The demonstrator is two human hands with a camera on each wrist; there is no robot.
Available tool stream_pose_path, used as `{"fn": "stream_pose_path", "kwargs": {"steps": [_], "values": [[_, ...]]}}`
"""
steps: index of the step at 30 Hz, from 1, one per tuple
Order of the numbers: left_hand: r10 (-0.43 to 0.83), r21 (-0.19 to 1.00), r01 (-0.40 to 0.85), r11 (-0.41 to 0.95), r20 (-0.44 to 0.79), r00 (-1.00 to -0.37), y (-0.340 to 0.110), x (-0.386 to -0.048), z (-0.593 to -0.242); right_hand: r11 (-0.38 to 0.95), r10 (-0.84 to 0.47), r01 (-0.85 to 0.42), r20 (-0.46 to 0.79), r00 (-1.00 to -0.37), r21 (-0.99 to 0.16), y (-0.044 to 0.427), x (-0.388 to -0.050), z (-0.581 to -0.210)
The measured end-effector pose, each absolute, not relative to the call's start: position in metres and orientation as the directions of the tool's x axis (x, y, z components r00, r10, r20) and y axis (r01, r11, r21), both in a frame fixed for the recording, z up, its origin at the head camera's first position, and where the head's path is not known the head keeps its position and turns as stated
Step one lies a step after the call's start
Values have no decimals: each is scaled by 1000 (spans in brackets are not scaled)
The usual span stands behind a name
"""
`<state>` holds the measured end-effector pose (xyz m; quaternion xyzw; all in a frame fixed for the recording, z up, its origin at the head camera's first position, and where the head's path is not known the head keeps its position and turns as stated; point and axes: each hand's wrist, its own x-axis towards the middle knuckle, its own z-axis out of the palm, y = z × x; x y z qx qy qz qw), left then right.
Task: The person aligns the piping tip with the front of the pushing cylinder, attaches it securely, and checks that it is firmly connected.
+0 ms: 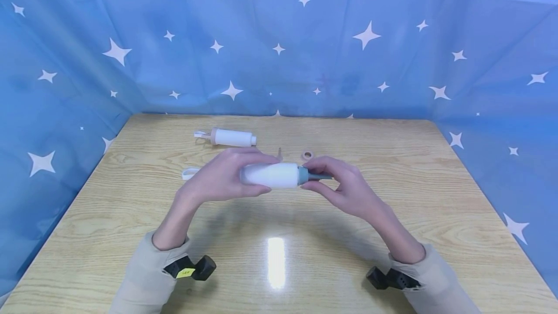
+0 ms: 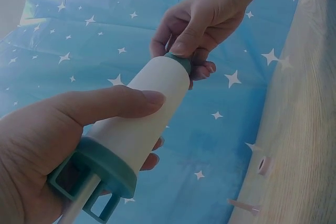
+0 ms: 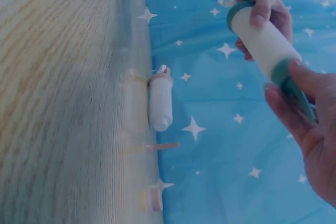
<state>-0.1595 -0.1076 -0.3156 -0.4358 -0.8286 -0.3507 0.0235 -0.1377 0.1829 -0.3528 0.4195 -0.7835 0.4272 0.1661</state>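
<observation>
Closest are two pale sleeves (image 1: 144, 275), each with a small black camera (image 1: 204, 268) at the wrist. The left one has a yellow tag (image 1: 186, 273) (it looks like a little sticky note). A bright patch of light (image 1: 276, 263) shines on the wooden table (image 1: 348, 251).

Past that, the left hand (image 1: 226, 173) holds a fat white tube (image 1: 274, 176), with its thumb on one side and its fingers curled around the other. The tube is up above the table, lying sideways between the two hands. By the left palm, the tube has a green end piece (image 2: 105, 166) with square loops, and a white rod (image 2: 80, 200) sticks out of it. The right hand (image 1: 342, 183) pinches the green tip (image 1: 320, 177) at the other end, thumb and fingers close together.

Farther back on the table are a small pink ring (image 1: 307, 155), a thin pink spout (image 1: 280, 153) and another white tube with a pink end (image 1: 233, 138), lying on its side. Behind everything hangs a blue cloth with white stars (image 1: 279, 23).
</observation>
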Motion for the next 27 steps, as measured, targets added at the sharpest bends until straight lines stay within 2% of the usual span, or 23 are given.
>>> {"fn": "stream_pose_path", "kwargs": {"steps": [10,18,27], "values": [[705,562,741,367,351,-616,-106,-158,-315,289,-507,-790,613,-606,-541,185,-138,-353],[710,566,736,372,338,-618,-103,-157,-317,266,-516,-756,575,-635,-597,186,-137,-353],[708,553,748,367,356,-611,-102,-157,-317,283,-470,-772,619,-629,-570,185,-140,-355]]}}
